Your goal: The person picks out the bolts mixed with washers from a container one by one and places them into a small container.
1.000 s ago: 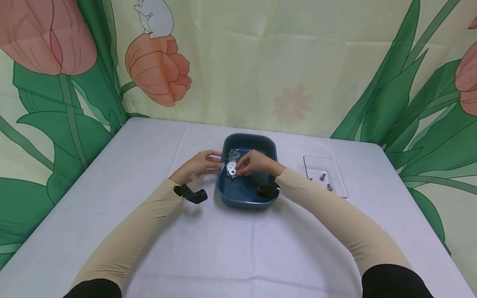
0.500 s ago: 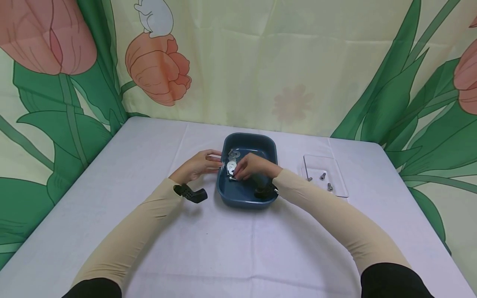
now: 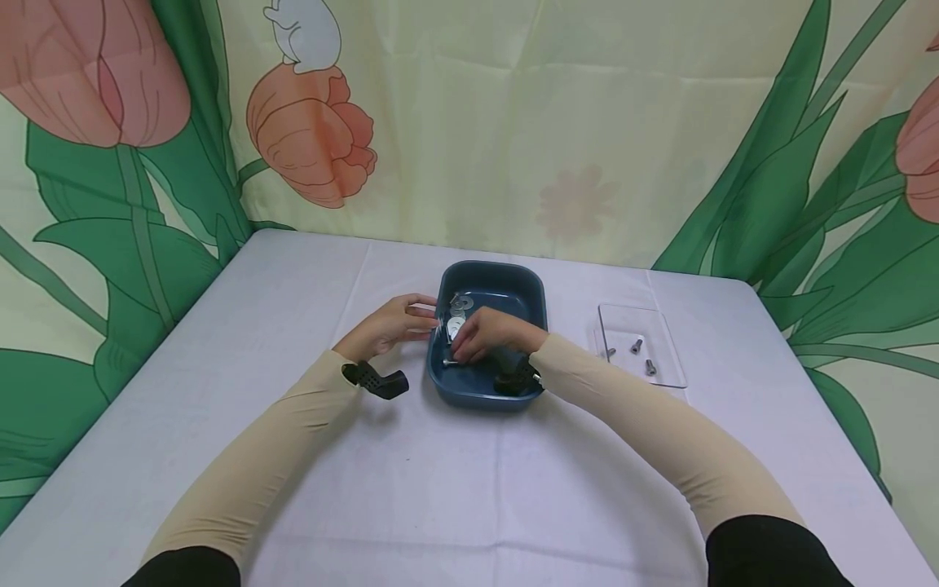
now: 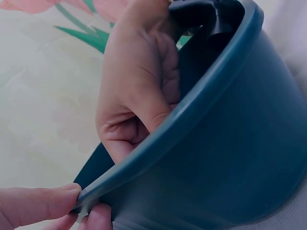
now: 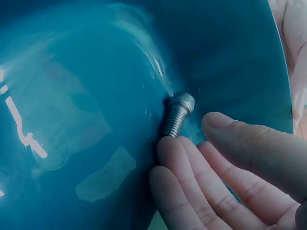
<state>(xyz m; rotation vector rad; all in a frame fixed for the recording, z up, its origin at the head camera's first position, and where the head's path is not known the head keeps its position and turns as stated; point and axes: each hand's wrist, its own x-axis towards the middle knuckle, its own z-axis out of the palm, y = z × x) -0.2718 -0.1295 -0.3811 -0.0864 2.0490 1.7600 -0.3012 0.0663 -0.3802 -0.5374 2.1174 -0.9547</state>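
A dark blue bin [image 3: 480, 402] stands on the table. My left hand [image 3: 392, 328] holds its left rim; in the left wrist view the thumb [image 4: 62, 199] lies over the rim and fingers are beneath it. Inside the bin, my right hand [image 3: 497, 333] is low at the left side. A metal socket-head screw [image 5: 177, 115] lies on the bin's floor near the wall. Fingertips of the right hand touch its threaded end, while the thumb [image 5: 223, 122] stays apart from it. Silver washers [image 3: 456, 324] lie in the bin beyond the right hand, partly hidden by it.
A clear shallow tray [image 3: 671, 363] sits on the table right of the bin, with a few screws [image 3: 636, 346] in it. White cloth [image 3: 411, 505] covers the table. A flower-printed curtain [image 3: 469, 147] hangs behind the far edge.
My right hand has moved nearer along the bin's left side, away from the washers. The screw now shows at its fingertips, closer to the bin's near end. My left hand has stayed put.
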